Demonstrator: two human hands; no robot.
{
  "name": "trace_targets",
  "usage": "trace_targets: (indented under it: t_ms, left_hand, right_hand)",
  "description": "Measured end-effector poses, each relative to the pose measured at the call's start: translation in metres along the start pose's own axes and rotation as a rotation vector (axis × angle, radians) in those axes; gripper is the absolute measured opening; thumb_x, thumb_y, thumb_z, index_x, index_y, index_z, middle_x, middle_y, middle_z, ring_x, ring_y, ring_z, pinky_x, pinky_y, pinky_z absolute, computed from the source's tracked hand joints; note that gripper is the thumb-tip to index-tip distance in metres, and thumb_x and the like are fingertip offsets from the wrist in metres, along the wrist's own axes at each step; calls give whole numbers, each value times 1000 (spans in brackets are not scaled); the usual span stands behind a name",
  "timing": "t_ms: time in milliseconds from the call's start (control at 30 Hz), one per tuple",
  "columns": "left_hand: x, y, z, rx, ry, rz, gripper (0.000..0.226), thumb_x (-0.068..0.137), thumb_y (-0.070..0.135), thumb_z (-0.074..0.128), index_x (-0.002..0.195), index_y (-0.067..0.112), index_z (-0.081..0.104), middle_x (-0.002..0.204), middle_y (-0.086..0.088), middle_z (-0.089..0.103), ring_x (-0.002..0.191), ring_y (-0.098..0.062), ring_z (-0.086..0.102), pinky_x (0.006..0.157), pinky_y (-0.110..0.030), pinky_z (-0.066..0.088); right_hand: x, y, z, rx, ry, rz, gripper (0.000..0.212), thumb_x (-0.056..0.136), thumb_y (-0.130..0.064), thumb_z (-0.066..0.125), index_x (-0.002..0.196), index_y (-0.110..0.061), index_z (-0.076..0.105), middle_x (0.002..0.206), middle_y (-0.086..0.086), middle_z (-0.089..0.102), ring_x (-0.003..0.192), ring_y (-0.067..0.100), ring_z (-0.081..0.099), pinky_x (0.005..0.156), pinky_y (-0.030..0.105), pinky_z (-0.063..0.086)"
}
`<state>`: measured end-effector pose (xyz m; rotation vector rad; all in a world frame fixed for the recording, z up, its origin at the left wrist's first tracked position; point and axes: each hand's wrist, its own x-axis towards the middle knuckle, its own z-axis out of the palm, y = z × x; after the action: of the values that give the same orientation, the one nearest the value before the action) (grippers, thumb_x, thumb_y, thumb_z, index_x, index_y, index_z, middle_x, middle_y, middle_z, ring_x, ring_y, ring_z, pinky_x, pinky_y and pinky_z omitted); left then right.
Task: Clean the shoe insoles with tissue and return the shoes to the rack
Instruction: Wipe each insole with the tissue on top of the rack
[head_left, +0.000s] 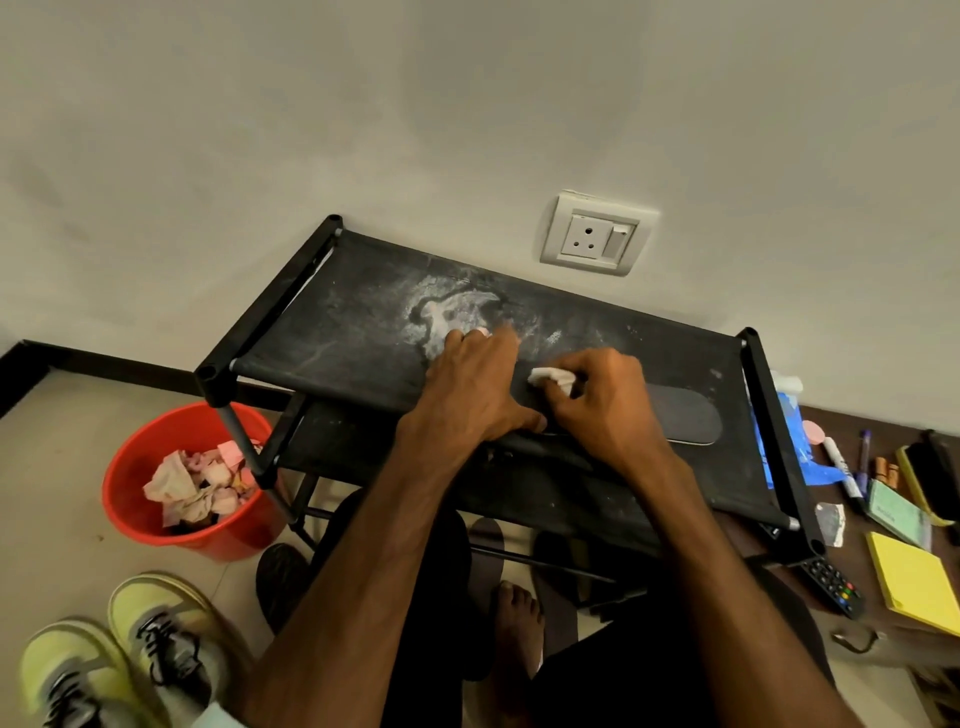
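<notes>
A dark insole (680, 415) lies flat on the dusty top shelf of the black shoe rack (332, 332). My left hand (475, 387) lies over the insole's left end, fingers spread, thumb at its near edge. My right hand (602, 400) pinches a crumpled white tissue (550, 376) against the insole just right of the left hand. A pair of yellow-green sneakers (156, 644) with dark laces stands on the floor at the lower left.
A red bucket (130, 499) holding crumpled tissues sits on the floor left of the rack. A low surface on the right carries markers (844, 470), a yellow notepad (914, 582), a remote (834, 587) and a blue bag (789, 441). A wall socket (597, 236) is behind the rack. Dark slippers lie under the rack.
</notes>
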<state>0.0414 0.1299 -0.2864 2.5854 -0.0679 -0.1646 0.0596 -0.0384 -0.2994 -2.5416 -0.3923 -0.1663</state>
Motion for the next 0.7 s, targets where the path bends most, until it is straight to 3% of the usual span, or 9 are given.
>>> trace_targets:
  t_ms: [133, 267, 333, 500, 700]
  left_hand:
    - [-3, 1, -1, -20, 17, -16, 102, 63, 53, 91, 141, 15, 36, 136, -7, 56, 131, -28, 41, 104, -44, 44]
    - [-2, 0, -1, -70, 7, -23, 110, 63, 48, 92, 145, 14, 28, 137, -7, 56, 133, -29, 40, 103, -43, 43]
    - [-1, 0, -1, -85, 9, -20, 109, 63, 47, 92, 145, 14, 28, 138, -7, 56, 133, -28, 40, 103, -43, 43]
    - [-2, -1, 0, -82, 20, -23, 112, 61, 50, 93, 145, 13, 29, 137, -7, 57, 132, -28, 42, 105, -44, 43]
    - [-1, -2, 0, -99, 28, -20, 116, 60, 46, 94, 148, 12, 26, 138, -8, 55, 134, -30, 40, 104, -44, 42]
  right_hand:
    - [23, 15, -5, -15, 80, 133, 13, 86, -27, 73, 94, -20, 82, 79, 2, 77, 72, 19, 71, 71, 44, 60]
    - [21, -4, 9, -42, -11, 1, 14, 89, -25, 69, 81, -16, 78, 70, 2, 72, 64, 18, 67, 63, 41, 58]
    - [23, -6, 11, -33, -35, -16, 15, 89, -29, 68, 85, -18, 79, 72, 1, 73, 65, 16, 68, 64, 42, 58]
    - [31, 18, -6, -96, 22, 145, 21, 87, -34, 71, 101, -22, 81, 86, 4, 78, 78, 24, 72, 74, 47, 61]
    - [29, -15, 14, -140, -50, -71, 16, 85, -15, 63, 86, -17, 79, 73, 5, 72, 64, 21, 65, 61, 41, 56]
